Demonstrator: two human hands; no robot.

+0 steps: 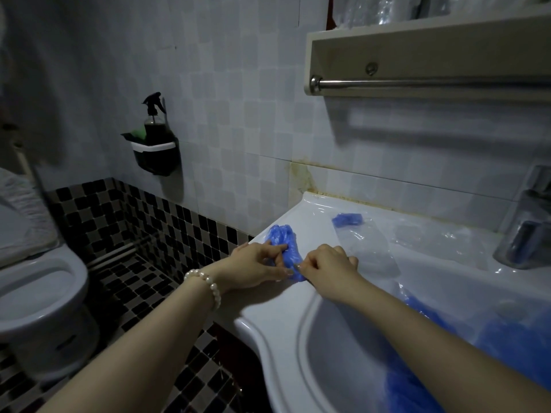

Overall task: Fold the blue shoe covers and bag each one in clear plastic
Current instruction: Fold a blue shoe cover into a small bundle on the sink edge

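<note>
The near end of the blue shoe cover (285,248) is hidden under the left hand (259,265) and right hand (329,265). The tap (527,222) is blurred and cut by the right edge. The blue pile (447,362) in the basin (334,353) runs behind the right forearm and off the picture's bottom edge.

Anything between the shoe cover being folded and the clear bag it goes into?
Nothing visible. Both hands hold the shoe cover on the sink ledge; the clear bag lies just right, only bare ledge between.

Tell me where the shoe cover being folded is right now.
In the head view, the shoe cover lies on the sink ledge's left corner, pinched between left hand and right hand.
</note>
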